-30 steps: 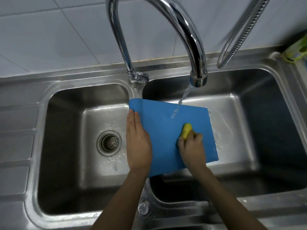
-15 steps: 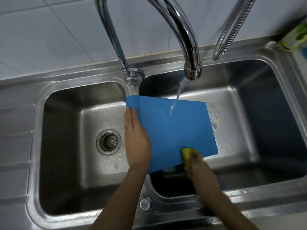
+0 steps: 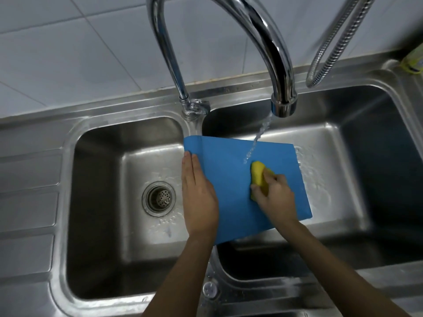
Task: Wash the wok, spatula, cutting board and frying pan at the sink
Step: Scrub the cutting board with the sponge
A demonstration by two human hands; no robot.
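Note:
A blue cutting board (image 3: 231, 161) lies tilted over the divider of the double sink, mostly above the right basin. My left hand (image 3: 198, 197) grips its left edge, fingers flat on top. My right hand (image 3: 275, 195) presses a yellow sponge (image 3: 258, 177) against the middle of the board. Water runs from the chrome faucet (image 3: 282, 106) onto the board just above the sponge. No wok, spatula or frying pan is in view.
The left basin (image 3: 96, 202) has a round drain strainer (image 3: 159, 199). The right basin (image 3: 343, 179) lies under the board. A coiled metal hose (image 3: 332, 49) hangs at the upper right. A yellow-green bottle (image 3: 414, 62) sits at the sink's far right corner. White tiles back the sink.
My right hand slid the sponge from the board's middle down to its near edge, then back up to the middle under the water stream. My left hand kept its hold.

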